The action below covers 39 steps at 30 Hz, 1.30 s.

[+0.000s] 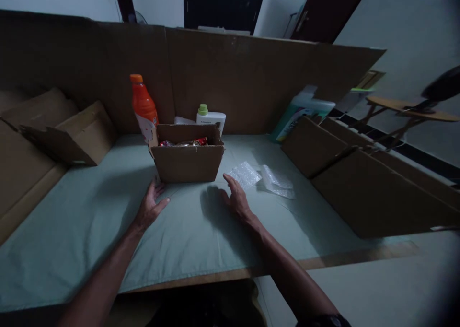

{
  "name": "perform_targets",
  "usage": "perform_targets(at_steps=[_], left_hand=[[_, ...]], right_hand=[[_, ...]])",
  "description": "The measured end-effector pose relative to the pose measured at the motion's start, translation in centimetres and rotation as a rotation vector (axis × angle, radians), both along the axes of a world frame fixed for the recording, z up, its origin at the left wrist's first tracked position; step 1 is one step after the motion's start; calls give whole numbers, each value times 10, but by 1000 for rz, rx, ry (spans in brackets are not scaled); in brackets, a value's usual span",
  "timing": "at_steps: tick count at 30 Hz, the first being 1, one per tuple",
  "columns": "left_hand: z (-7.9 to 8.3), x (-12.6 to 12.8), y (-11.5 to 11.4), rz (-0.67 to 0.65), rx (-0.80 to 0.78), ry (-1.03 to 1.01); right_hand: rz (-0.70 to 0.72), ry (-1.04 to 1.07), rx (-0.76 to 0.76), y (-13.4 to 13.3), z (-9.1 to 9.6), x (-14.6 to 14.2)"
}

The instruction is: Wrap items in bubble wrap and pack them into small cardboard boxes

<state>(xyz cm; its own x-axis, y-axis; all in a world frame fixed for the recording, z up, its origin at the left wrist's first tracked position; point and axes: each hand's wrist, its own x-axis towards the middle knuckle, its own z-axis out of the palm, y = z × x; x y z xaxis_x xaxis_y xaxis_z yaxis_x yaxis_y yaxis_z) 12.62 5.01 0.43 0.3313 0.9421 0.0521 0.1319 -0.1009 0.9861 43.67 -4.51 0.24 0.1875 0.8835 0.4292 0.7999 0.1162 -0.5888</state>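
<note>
A small open cardboard box (pixel 187 165) stands on the cloth-covered table in front of me. Shiny wrapped packets (pixel 185 143), partly red, show inside it below the rim. My left hand (pixel 151 205) is by the box's near left corner, thumb and fingers apart, holding nothing. To the right of the box, my right hand (pixel 236 197) hovers with its fingers spread and nothing in it. Two pieces of bubble wrap, a flat one (pixel 245 174) and a folded one (pixel 276 181), lie just beyond my right hand.
Behind the box stand an orange bottle (pixel 143 104) and a white bottle with a green cap (pixel 211 118). A large bottle of green liquid (pixel 296 113) leans at the right. Cardboard boxes flank both sides, left (pixel 82 133) and right (pixel 391 192). A cardboard wall (pixel 233 77) closes the back.
</note>
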Motion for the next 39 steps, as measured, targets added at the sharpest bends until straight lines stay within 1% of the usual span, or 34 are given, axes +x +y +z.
perform_targets(at_steps=[1,3,5,6,8,10,12,14,17,20,21,23,25,26,27,29,31,33,34,35,37,39], left_hand=[[0,0,0,10,-9,-36],[1,0,0,34,-8,-89],[2,1,-5,87,-7,-85],[3,1,-10,121,-2,-62],[3,2,-25,171,45,-3],[2,1,-46,168,143,45],[2,2,-68,129,231,76],[5,6,-90,78,291,103],[19,17,-113,12,412,144],[44,28,-128,-90,578,177],[53,30,-131,-139,627,176],[68,34,-134,-251,690,160],[75,36,-134,-374,676,149],[74,36,-134,-435,643,140],[72,35,-134,-490,598,124],[66,31,-135,-565,471,78],[60,22,-136,-580,261,42],[57,9,-136,-544,10,34],[57,2,-135,-508,-90,31],[57,-5,-131,-457,-155,21],[58,-17,-120,-326,-188,-18],[58,-23,-104,-203,-162,-37]], right_hand=[[-44,-86,-35,-6,7,4],[-155,-276,-153,-15,21,15],[-242,-385,-255,-20,32,25],[-260,-383,-271,-21,36,30],[-279,-348,-250,-24,42,36],[-297,-311,-209,-30,49,37],[-291,-274,-162,-43,61,29],[-221,-177,-97,-62,81,15],[10,37,-41,-92,121,-14],[265,129,-110,-114,157,-43],[340,144,-142,-120,164,-51],[470,185,-196,-128,173,-63],[531,255,-211,-137,174,-70],[521,311,-190,-141,173,-72],[489,384,-152,-145,171,-73],[377,567,-35,-150,166,-72],[231,725,105,-149,160,-68],[62,773,207,-142,149,-62],[-21,764,230,-137,142,-59],[-93,749,234,-131,133,-56],[-173,727,191,-120,111,-50],[-183,725,115,-110,87,-47]])
